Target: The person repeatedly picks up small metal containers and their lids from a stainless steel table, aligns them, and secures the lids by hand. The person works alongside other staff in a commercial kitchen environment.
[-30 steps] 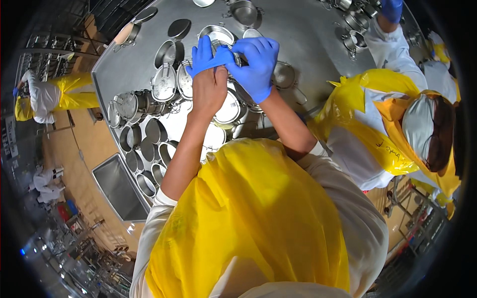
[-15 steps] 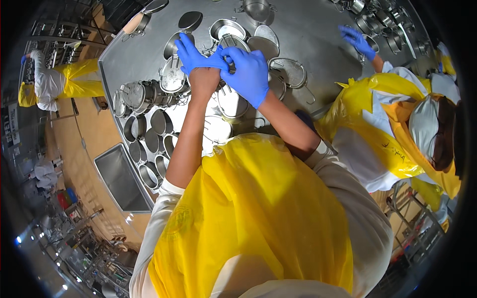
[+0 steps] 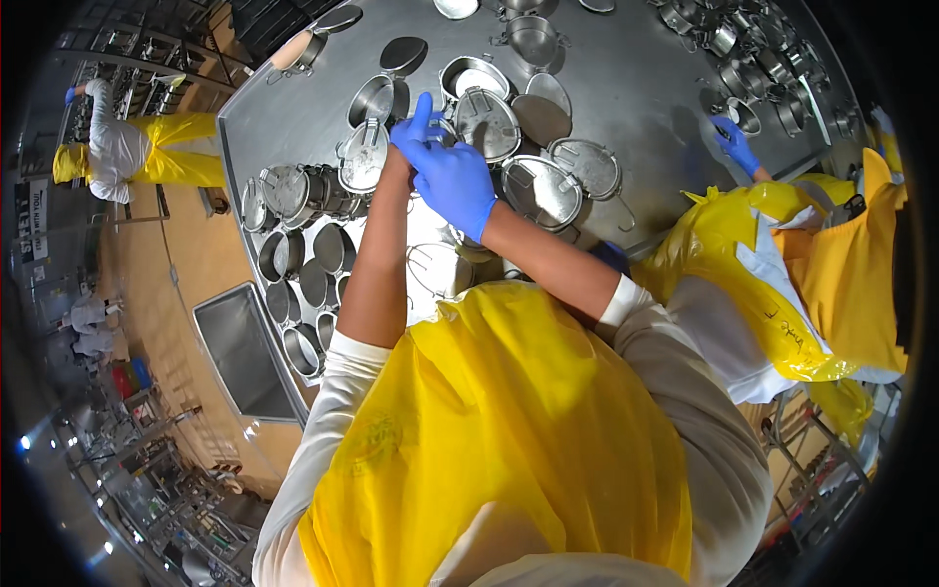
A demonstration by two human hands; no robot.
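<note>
Both of my hands wear blue gloves and meet above the metal table. My left hand (image 3: 424,110) points away from me, one finger stretched upward; its other fingers are partly hidden. Across its wrist and palm lies my right hand (image 3: 458,191), its fingers closed on the left glove near the cuff. Beneath and just beyond them are round metal moulds with clamp lids, among them a lidded mould (image 3: 487,125) and another lidded mould (image 3: 541,192). An open mould (image 3: 380,101) stands beyond my left hand.
Stacked moulds (image 3: 289,191) and open moulds (image 3: 281,254) line the table's left side. A rectangular metal tub (image 3: 245,347) stands beside it. At right, a co-worker in a yellow apron (image 3: 699,230) reaches a gloved hand (image 3: 736,145) toward a mould pile (image 3: 758,73). Another person (image 3: 117,147) stands far left.
My right hand has slid over the left hand, covering more of it; the left fingers were spread before. The view has shifted slightly. The co-worker has leaned and their hand sits lower.
</note>
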